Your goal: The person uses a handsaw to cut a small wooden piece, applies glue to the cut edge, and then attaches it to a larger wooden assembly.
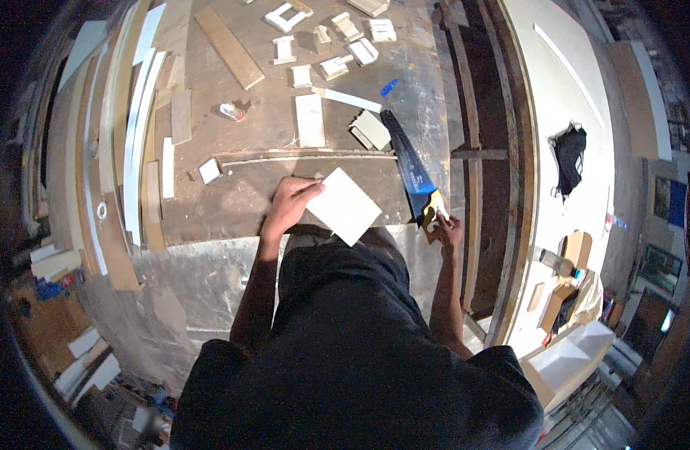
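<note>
My left hand (pixel 290 208) is closed on the left corner of a pale square wooden board (pixel 343 206), thumb on top, held at the near edge of the workbench. My right hand (pixel 445 227) grips the yellow and black handle of a hand saw (pixel 411 169). The saw's dark blade points away from me, its tip near a thin white strip (pixel 350 99). Beyond the board, a long thin wooden strip (pixel 307 156) lies across the bench. Past that rests a pale rectangular board (pixel 310 120), and beside the saw blade sits a small block of stacked pieces (pixel 371 130).
Several small wooden pieces (pixel 333 67) lie at the far side of the workbench (pixel 270 191). A brown plank (pixel 229 47) and a small white and red container (pixel 232 112) are to the left. Long boards (pixel 139 142) line the left side. A white table (pixel 529 82) stands right, holding black cloth (pixel 568 159).
</note>
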Motion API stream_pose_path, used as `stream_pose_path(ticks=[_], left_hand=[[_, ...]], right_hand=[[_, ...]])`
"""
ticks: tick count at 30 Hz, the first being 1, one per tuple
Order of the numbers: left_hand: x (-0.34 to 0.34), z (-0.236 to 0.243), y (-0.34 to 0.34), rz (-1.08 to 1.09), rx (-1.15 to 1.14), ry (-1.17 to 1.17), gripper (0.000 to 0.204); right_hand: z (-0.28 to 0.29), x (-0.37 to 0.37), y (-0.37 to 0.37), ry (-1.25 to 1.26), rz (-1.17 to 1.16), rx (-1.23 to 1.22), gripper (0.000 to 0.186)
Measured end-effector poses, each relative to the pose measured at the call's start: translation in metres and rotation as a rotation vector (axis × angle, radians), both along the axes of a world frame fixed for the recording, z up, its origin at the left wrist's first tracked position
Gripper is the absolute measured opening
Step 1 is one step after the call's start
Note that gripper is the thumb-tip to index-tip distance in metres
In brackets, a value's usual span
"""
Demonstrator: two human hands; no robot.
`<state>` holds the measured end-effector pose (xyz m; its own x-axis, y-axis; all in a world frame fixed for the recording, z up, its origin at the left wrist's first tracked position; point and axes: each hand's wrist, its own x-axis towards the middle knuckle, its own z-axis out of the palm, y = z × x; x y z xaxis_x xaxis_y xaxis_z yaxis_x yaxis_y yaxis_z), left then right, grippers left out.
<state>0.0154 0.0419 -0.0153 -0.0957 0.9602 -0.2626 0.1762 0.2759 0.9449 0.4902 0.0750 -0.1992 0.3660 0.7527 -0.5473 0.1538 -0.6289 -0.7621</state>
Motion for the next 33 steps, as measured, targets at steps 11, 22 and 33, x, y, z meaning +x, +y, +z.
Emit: stream_pose_path(ticks=[11,22,33], left_hand=[[0.035,0.008,0.076,-0.450,0.170,0.111,0.029],[0.171,-0.036,0.154,-0.549,0.146,0.320,0.028],[0.308,-0.173,0.237,-0.308,0.132,0.474,0.012]], right_hand=[[0.069,-0.004,-0.014,0.544,-0.314,0.105,0.020],[0.193,0.106,0.012,0.538,-0.167,0.438,0.013],[0.069,0.148,0.150,0.101,0.176,0.316,0.010]])
